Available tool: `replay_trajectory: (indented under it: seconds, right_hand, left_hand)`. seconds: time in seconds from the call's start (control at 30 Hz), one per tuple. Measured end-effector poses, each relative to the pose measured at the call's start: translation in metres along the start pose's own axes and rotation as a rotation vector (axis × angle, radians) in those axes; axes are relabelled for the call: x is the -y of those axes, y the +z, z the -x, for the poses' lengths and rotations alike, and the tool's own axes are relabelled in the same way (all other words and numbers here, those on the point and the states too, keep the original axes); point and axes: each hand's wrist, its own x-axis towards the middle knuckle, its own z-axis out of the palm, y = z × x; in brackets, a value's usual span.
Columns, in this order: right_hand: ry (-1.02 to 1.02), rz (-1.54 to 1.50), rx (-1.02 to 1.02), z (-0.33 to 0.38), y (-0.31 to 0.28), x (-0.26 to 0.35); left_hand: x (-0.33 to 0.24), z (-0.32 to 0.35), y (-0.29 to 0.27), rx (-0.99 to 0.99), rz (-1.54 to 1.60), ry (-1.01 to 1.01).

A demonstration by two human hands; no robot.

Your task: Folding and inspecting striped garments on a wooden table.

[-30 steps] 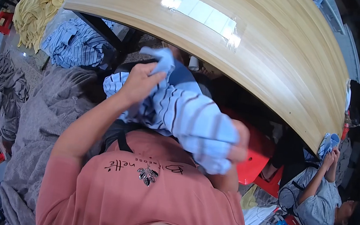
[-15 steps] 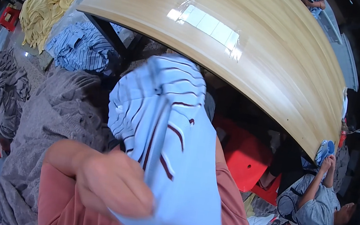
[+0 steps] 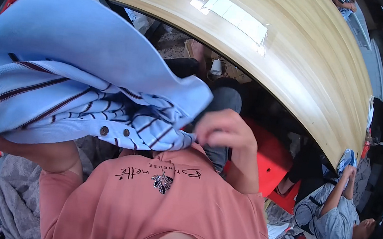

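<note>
Striped blue shirt [image 3: 62,73] bunched, long axis roughly horizontal, collar end right. Right hand [image 3: 221,128] pinches it; left hand hidden, grip unclear.

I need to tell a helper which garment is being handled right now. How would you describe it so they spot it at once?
Start at the long curved wooden table, then look below it to the wearer's salmon-pink T-shirt. Raised just above that, at the left, is a light blue knitted shirt, gripped at its edge by the right hand. Only it has thin dark red stripes and small brown buttons.

Right hand [image 3: 221,130] gripping blue striped shirt [image 3: 71,74], wooden table [image 3: 283,49]
</note>
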Motion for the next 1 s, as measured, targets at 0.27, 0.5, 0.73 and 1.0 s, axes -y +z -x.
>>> replay_trajectory:
  seconds: [0.27, 0.5, 0.73, 1.0]
  right_hand:
    - [0.43, 0.583, -0.2, -0.03, 0.045, -0.091]
    - [-0.381, 0.457, -0.761, -0.069, 0.063, 0.045]
    - [-0.234, 0.902, -1.13, -0.046, 0.024, 0.001]
    - [0.092, -0.421, -0.753, -0.072, 0.041, -0.066]
  left_hand:
    - [-0.008, 0.004, 0.004, -0.047, 0.081, -0.077]
    - [-0.003, -0.001, 0.017, -0.026, 0.209, -0.142]
    - [0.092, -0.067, -0.086, -0.071, 0.258, -0.2]
    - [0.026, 0.007, -0.03, -0.072, 0.417, -0.317]
